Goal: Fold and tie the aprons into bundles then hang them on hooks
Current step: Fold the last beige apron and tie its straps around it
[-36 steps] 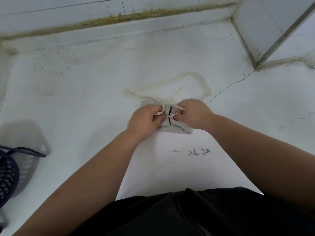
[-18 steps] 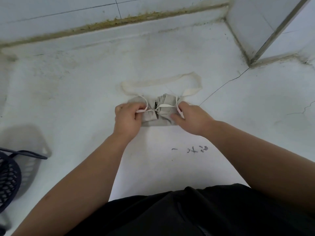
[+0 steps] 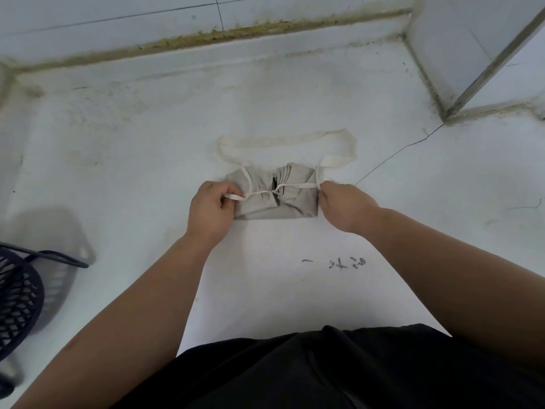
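Note:
A beige apron folded into a small bundle [image 3: 290, 206] lies on the white floor in the middle of the view. Its cream neck strap [image 3: 283, 140] loops out on the far side. Thin white tie strings [image 3: 295, 186] cross the bundle and meet in a knot at its centre. My left hand [image 3: 211, 211] pinches one string end at the bundle's left side. At the right side, my right hand [image 3: 343, 205] grips the other string end. The strings run taut between my hands.
A dark mesh basket [image 3: 17, 302] stands at the left edge. A tiled wall with a stained base runs along the far side, and a wall corner with a metal edge [image 3: 483, 63] juts in at the upper right. Dark scribbles [image 3: 342, 262] mark the floor.
My hands have moved apart from the bundle's centre to its two sides, drawing the strings out tight across it. The camera view has shifted slightly.

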{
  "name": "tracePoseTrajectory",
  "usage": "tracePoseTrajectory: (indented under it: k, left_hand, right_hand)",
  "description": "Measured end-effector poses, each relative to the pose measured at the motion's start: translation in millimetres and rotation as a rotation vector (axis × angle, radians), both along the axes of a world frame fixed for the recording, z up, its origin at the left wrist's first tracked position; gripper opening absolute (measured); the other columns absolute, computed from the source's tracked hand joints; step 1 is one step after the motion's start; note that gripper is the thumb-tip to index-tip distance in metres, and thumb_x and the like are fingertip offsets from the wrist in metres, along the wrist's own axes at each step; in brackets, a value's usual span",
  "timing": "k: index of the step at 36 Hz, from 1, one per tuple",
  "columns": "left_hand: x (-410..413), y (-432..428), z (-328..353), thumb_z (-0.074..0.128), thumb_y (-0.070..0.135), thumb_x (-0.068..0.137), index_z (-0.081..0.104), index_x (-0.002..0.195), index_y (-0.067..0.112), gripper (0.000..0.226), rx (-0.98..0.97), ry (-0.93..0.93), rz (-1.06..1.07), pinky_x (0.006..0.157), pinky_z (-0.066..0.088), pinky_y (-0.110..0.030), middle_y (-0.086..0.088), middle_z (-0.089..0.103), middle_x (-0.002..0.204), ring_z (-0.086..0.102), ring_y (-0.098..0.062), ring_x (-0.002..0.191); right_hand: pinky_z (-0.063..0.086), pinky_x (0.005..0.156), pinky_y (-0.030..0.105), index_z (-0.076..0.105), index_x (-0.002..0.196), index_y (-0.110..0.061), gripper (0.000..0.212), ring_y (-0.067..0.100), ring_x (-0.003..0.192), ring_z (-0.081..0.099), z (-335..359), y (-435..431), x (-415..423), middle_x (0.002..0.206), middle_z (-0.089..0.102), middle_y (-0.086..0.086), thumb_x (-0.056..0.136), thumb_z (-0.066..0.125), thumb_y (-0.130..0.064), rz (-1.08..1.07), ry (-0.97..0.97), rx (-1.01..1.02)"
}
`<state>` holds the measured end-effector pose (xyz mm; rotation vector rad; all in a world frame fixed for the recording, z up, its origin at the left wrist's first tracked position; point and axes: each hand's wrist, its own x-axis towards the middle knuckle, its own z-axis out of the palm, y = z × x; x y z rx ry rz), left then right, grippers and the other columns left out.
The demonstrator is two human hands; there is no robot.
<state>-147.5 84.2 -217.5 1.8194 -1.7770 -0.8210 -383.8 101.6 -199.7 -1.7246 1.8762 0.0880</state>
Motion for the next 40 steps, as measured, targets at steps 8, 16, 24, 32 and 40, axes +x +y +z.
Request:
tracePoseTrajectory:
  k: [8,16,24,32,40]
  left_hand:
    - [-1,-4,-2,0.053,0.010,0.095,0.055,0.083,0.028,0.021,0.134,0.347,0.241,0.057,0.041,-0.027,0.004,0.053,0.074,0.046,-0.013,0.062]
    - [-4,-4,-6,0.052,0.018,0.095,0.053,0.099,0.021,0.005,0.118,0.278,0.318,0.065,0.042,-0.026,0.005,0.045,0.075,0.047,-0.014,0.069]
    - [-1,0,-6,0.051,0.015,0.094,0.050,0.102,0.020,0.009,0.108,0.267,0.432,0.064,0.045,-0.023,0.006,0.054,0.083,0.054,-0.014,0.074]
    - [-2,4,9,0.059,0.014,0.086,0.030,0.148,0.007,0.069,-0.325,-0.270,0.448,0.105,0.031,-0.045,-0.024,0.032,0.143,0.036,-0.041,0.128]
    - [-5,5,-9,0.051,0.012,0.091,0.070,0.109,0.001,0.028,-0.488,-0.311,-0.622,0.075,0.057,-0.043,-0.012,0.070,0.106,0.067,-0.032,0.093]
  right_hand:
    - [0.034,0.084,0.031,0.030,0.132,-0.005,0.042,0.034,0.116,0.046,10,-15,-9,0.133,0.041,0.016,0.091,0.038,-0.009,-1.092,-0.389,-0.180]
    - [0.033,0.104,0.032,0.047,0.137,-0.012,0.049,0.027,0.128,0.044,18,-11,19,0.138,0.048,0.012,0.089,0.051,-0.021,-0.143,-0.256,-0.451]
    - [0.039,0.069,0.034,0.047,0.078,-0.020,0.024,0.024,0.077,0.051,4,-8,24,0.070,0.049,0.000,0.099,0.047,-0.032,0.018,-0.280,-0.254]
    - [0.047,0.082,0.034,0.061,0.115,-0.017,0.026,0.028,0.094,0.057,3,-15,25,0.096,0.063,0.006,0.099,0.041,-0.018,0.008,-0.263,-0.243]
    - [0.044,0.077,0.037,0.065,0.112,-0.018,0.030,0.030,0.094,0.057,5,-14,21,0.099,0.064,0.011,0.100,0.039,-0.024,0.312,-0.074,-0.238]
